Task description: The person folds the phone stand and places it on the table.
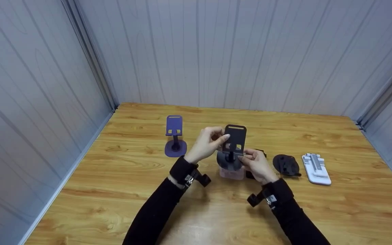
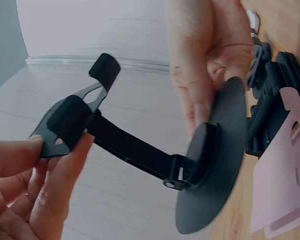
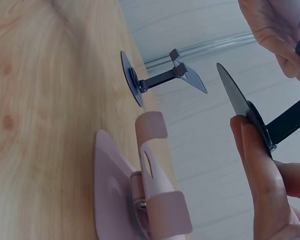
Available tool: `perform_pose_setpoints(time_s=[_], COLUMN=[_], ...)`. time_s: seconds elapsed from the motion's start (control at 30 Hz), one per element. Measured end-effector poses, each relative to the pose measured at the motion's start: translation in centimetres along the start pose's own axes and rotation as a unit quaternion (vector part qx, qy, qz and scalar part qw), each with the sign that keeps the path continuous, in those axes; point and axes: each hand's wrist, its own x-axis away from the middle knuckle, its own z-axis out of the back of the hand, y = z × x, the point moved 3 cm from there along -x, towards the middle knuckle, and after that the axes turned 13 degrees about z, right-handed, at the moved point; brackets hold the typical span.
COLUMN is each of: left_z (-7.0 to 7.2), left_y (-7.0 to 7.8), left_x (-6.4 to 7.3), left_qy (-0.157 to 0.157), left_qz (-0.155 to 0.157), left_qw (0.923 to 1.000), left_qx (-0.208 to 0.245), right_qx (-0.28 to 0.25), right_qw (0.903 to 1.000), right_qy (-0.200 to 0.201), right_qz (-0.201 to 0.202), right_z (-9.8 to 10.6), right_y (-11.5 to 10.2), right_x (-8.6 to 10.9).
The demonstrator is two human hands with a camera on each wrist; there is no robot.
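A black phone stand [image 1: 235,137] with a round base [image 2: 215,170] is held in the air by both hands. My left hand [image 1: 204,144] pinches the edge of its phone plate between thumb and fingers. With its fingers and thumb, my right hand [image 1: 260,166] grips the rim of the round base, which is tilted. In the left wrist view the hinged arm [image 2: 135,150] joins plate and base. Below the held stand, a pink phone stand [image 3: 112,185] rests on the table, mostly covered in the head view.
A purple phone stand [image 1: 175,151] stands upright at the left. Right of my right hand lie a folded black stand [image 1: 286,165] and a folded white stand [image 1: 316,170]. Another black item [image 1: 250,175] is partly hidden by that hand. Pale panels [image 1: 196,51] wall the wooden table [image 1: 114,190].
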Motion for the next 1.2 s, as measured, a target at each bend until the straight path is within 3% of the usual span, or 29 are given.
perform_pose_setpoints(time_s=[0.63, 0.97, 1.2], left_z=[0.48, 0.5, 0.35], left_y=[-0.21, -0.27, -0.71], left_x=[-0.02, 0.03, -0.05], left_qy=[-0.044, -0.07, -0.083], left_qz=[0.078, 0.087, 0.105], left_qw=[0.9942, 0.988, 0.9834], left_qx=[0.06, 0.106, 0.122], right_qx=[0.046, 0.098, 0.104], right_qw=[0.9982, 0.9923, 0.9892], right_qy=[0.011, 0.05, 0.063], right_qz=[0.036, 0.058, 0.082], right_z=[-0.22, -0.17, 0.01], right_y=[-0.19, -0.56, -0.59], right_x=[0.05, -0.12, -0.28])
